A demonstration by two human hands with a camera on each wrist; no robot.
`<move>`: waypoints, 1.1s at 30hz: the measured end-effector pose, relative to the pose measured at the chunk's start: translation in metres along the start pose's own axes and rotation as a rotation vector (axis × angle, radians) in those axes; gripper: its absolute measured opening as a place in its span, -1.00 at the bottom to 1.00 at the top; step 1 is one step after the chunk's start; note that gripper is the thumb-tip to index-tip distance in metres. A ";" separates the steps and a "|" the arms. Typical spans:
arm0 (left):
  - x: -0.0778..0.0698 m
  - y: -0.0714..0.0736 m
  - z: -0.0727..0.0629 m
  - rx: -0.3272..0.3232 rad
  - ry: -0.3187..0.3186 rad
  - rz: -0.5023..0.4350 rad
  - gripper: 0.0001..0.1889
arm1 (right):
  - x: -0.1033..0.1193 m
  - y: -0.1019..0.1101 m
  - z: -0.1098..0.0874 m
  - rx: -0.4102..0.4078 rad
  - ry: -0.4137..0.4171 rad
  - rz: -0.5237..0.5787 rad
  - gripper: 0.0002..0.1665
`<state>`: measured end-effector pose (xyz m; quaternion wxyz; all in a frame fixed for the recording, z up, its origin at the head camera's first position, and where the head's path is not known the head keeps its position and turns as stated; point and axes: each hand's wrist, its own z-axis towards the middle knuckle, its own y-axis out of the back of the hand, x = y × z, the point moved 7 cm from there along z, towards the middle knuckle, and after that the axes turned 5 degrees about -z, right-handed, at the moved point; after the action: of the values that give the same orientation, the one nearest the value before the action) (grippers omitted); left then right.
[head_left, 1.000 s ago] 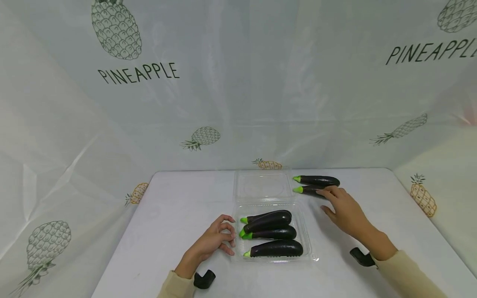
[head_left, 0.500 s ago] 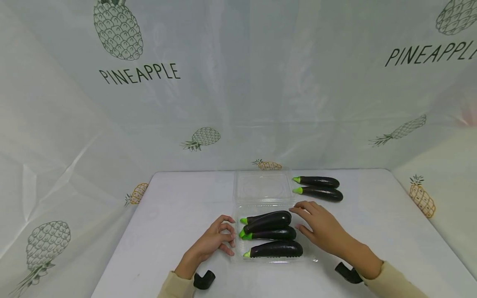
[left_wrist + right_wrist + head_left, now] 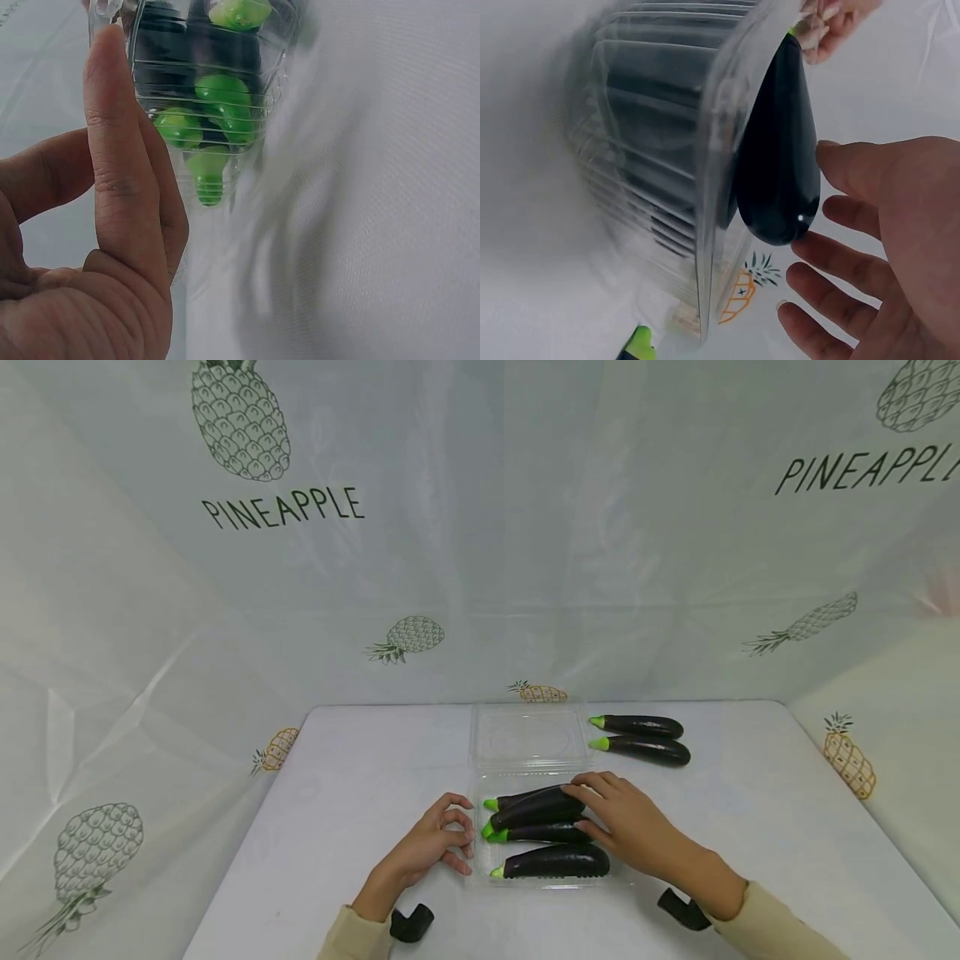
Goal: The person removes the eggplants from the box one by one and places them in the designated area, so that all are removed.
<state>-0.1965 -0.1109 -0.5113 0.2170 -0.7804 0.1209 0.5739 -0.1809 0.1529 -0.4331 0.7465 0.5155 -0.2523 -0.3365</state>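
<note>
A clear plastic clamshell box (image 3: 483, 864) stands with its lid laid back. In it lie several dark eggplants with green stems. The topmost eggplant (image 3: 536, 811) rests across the others, and my right hand (image 3: 637, 827) pinches its rounded end between thumb and fingertips. That same eggplant (image 3: 778, 157) rises above the rim in the right wrist view, thumb (image 3: 844, 169) on its side. My left hand (image 3: 431, 839) stays at the box's left wall, fingers loosely bent. From the left wrist, a long finger (image 3: 116, 150) reaches up to the box rim, beside green stems (image 3: 225, 105).
Behind the box lies its open lid (image 3: 531, 735). Two more eggplants, a far one (image 3: 643, 725) and a nearer one (image 3: 649, 749), lie on the white table (image 3: 360, 760) at back right. A pineapple-print sheet (image 3: 480, 543) hangs around the table.
My right hand has left the nearer of the two loose eggplants at back right, moving left and toward me to the topmost eggplant in the box. My left hand has kept its place.
</note>
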 end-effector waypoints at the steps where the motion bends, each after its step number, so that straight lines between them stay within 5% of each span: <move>1: 0.000 0.000 0.000 -0.001 0.000 0.000 -0.50 | 0.001 -0.001 0.001 -0.001 0.005 0.000 -0.35; 23: 0.004 0.001 0.003 0.000 0.005 0.002 -0.51 | 0.002 -0.012 0.011 0.010 0.033 -0.064 -0.36; 33: 0.004 0.001 0.003 -0.002 0.001 0.000 -0.50 | -0.006 0.019 0.002 -0.092 -0.025 -0.050 -0.32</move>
<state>-0.1982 -0.1105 -0.5159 0.2162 -0.7807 0.1207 0.5738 -0.1813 0.1608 -0.4147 0.7576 0.4826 -0.2326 -0.3728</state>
